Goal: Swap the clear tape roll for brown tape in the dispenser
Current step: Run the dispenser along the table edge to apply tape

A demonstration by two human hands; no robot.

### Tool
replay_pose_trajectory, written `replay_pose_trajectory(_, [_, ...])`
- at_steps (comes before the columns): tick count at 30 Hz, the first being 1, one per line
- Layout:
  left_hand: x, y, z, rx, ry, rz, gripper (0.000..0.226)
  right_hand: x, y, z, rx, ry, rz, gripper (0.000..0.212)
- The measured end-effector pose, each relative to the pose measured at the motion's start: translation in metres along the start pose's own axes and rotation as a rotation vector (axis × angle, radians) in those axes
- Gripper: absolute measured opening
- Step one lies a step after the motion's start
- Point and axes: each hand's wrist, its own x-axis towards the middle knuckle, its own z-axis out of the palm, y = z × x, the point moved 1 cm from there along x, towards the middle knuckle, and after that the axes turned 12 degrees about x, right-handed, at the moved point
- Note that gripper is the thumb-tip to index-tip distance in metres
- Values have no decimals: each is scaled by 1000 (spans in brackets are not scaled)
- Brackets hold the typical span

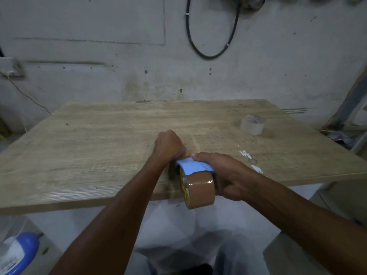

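Head view: left hand (168,144) and right hand (224,173) curl fingers round the dispenser (193,166), bracing it against the table (99,135), probably to thread brown tape (200,192); clear roll (252,124) lies apart.

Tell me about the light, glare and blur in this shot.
Head view: dim, flat light; glare streak on the brown roll; wall box at far left smeared; table edge bowed by the wide lens; dispenser, left hand and right hand fairly sharp.

The dispenser (195,167) with its tape roll (200,192) is at the table's (99,145) near edge, a second roll (252,125) behind it rightward.
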Motion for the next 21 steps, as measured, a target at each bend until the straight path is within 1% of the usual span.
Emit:
replay_pose_trajectory(2, [4, -2, -1, 17, -8, 13, 42, 0, 0, 0, 2, -9, 5, 32])
replay_pose_trajectory(5, [11, -5, -5, 42, -55, -19, 35, 0, -1, 0, -6, -15, 24, 31])
replay_pose_trajectory(7, [15, -3, -6, 150, -76, -9, 42, 0, -2, 0, -12, -13, 35, 27])
replay_pose_trajectory(9, [18, 7, -8, 256, -59, 70, 45, -1, -4, 1, -23, -6, 40, 29])
replay_pose_trajectory(11, [22, 19, -5, 234, -64, 209, 36, -1, -4, 1, -34, -8, 40, 33])
replay_pose_trajectory(12, [24, 24, -2, 189, -95, 290, 35, -1, -5, 2, -38, -13, 33, 33])
replay_pose_trajectory(13, [25, 28, 2, 158, -147, 366, 41, -1, -5, 1, -45, -18, 28, 33])
replay_pose_trajectory(15, [25, 32, 13, 222, -252, 487, 61, -1, -6, 1, -49, -23, 22, 32])
replay_pose_trajectory(16, [25, 30, 19, 281, -285, 530, 66, 0, -6, 2, -52, -25, 20, 29])
replay_pose_trajectory(18, [27, 26, 29, 351, -301, 560, 60, 1, -8, 1, -56, -27, 16, 23])
replay_pose_trajectory(21, [26, 21, 35, 340, -207, 586, 55, 4, -11, 2, -67, -28, 12, 18])
